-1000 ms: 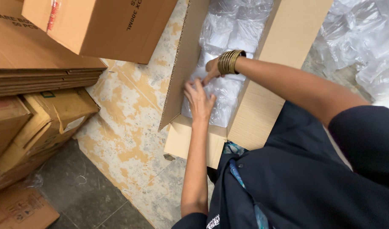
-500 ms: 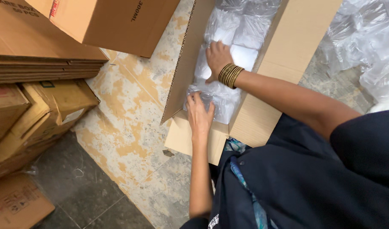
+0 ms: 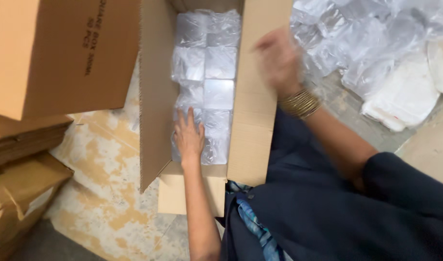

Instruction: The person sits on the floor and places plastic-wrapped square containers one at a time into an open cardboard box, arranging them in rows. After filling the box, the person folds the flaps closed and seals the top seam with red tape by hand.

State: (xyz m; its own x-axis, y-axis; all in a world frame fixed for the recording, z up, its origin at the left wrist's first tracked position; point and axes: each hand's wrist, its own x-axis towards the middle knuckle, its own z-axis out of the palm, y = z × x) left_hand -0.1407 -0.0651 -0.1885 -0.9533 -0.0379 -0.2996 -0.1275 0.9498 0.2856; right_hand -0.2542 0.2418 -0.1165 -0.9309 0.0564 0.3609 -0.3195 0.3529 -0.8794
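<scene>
The clear plastic packs (image 3: pixel 207 82) lie inside the open cardboard carton (image 3: pixel 257 121), stacked in two columns that run from the near end of the carton to its far end, so the long axis of the load points straight away from the person. The left hand (image 3: pixel 188 137) rests flat on the nearest packs, fingers spread and pointing toward the far end, palm down on the crinkled film, gripping nothing. It is clearly the nearer hand to the load. The right hand (image 3: pixel 278 60) is out of the carton, above its right flap and blurred; it looks loosely open and empty, though the blur makes that hard to be sure of. A stack of gold bangles (image 3: pixel 300 103) sits on that wrist. The packs are glossy, wrinkled, translucent film over squarish shapes, soft-looking on the surface. The carton is plain brown corrugated board with its long side flaps standing up. To the right, beyond the flap, a loose heap of more clear bags (image 3: pixel 371 43) lies on the floor. At far left stands another brown carton (image 3: pixel 62 53), with flattened cardboard (image 3: pixel 23 140) under and near it. The floor (image 3: pixel 100 193) is pale, worn and blotched with tan patches.
</scene>
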